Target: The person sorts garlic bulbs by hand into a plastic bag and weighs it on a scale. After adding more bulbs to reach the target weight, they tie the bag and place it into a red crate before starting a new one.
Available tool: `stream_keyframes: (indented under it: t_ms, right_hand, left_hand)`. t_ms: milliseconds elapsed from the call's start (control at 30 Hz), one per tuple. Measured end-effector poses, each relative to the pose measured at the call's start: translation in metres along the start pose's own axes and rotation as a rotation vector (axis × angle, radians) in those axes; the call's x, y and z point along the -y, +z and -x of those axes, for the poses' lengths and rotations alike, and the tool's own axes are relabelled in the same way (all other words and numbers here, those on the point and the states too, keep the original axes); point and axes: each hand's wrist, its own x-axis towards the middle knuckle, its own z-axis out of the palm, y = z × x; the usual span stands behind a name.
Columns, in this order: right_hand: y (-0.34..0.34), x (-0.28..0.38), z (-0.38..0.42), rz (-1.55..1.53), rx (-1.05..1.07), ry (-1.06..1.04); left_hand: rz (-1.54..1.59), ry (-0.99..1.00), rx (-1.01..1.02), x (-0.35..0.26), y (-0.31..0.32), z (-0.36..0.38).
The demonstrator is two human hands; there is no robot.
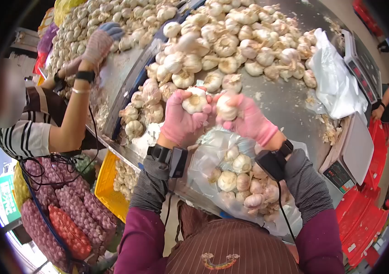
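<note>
My left hand (181,116), in a pink glove, is closed around a garlic bulb (195,101) above the metal table's front part. Close beside it, my right hand (249,119), also gloved in pink, holds another garlic bulb (227,108) between thumb and fingers. Below both hands lies an open clear plastic bag (203,166) with several garlic bulbs (242,163) in it. A large heap of loose garlic (226,44) spreads over the table just beyond my hands.
At the left a co-worker's gloved hand (97,45) reaches to a second garlic heap (82,20). White plastic bags (338,77) and scales (352,141) stand at the right. A yellow crate (107,185) and netted garlic sacks (69,233) are lower left.
</note>
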Motion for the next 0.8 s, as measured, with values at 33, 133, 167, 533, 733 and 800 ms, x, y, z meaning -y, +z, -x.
stream_keyframes:
  t_ms: [33,133,167,533,733,800]
  right_hand:
    - [0.005,-0.005,0.001,-0.242,0.074,-0.060]
    - [0.014,-0.011,0.015,-0.486,0.144,-0.142]
    - [0.016,-0.014,0.029,-0.491,0.144,-0.158]
    - [-0.031,-0.106,0.211,2.084,-0.529,-0.543]
    - [0.005,-0.011,0.146,1.450,-0.471,-0.734]
    - [-0.006,0.012,0.058,1.549,-0.543,-0.686]
  left_hand:
    - [0.079,0.058,-0.075,0.010,0.005,0.007]
    - [-0.022,0.052,0.150,0.019,0.000,0.019]
    - [-0.085,0.094,0.210,0.033,0.010,0.025]
    - [-2.055,0.637,0.334,0.205,0.005,0.061]
    - [-2.402,1.077,-0.240,0.091,0.039,0.007]
    - [-2.342,0.779,-0.401,0.059,0.025,-0.043]
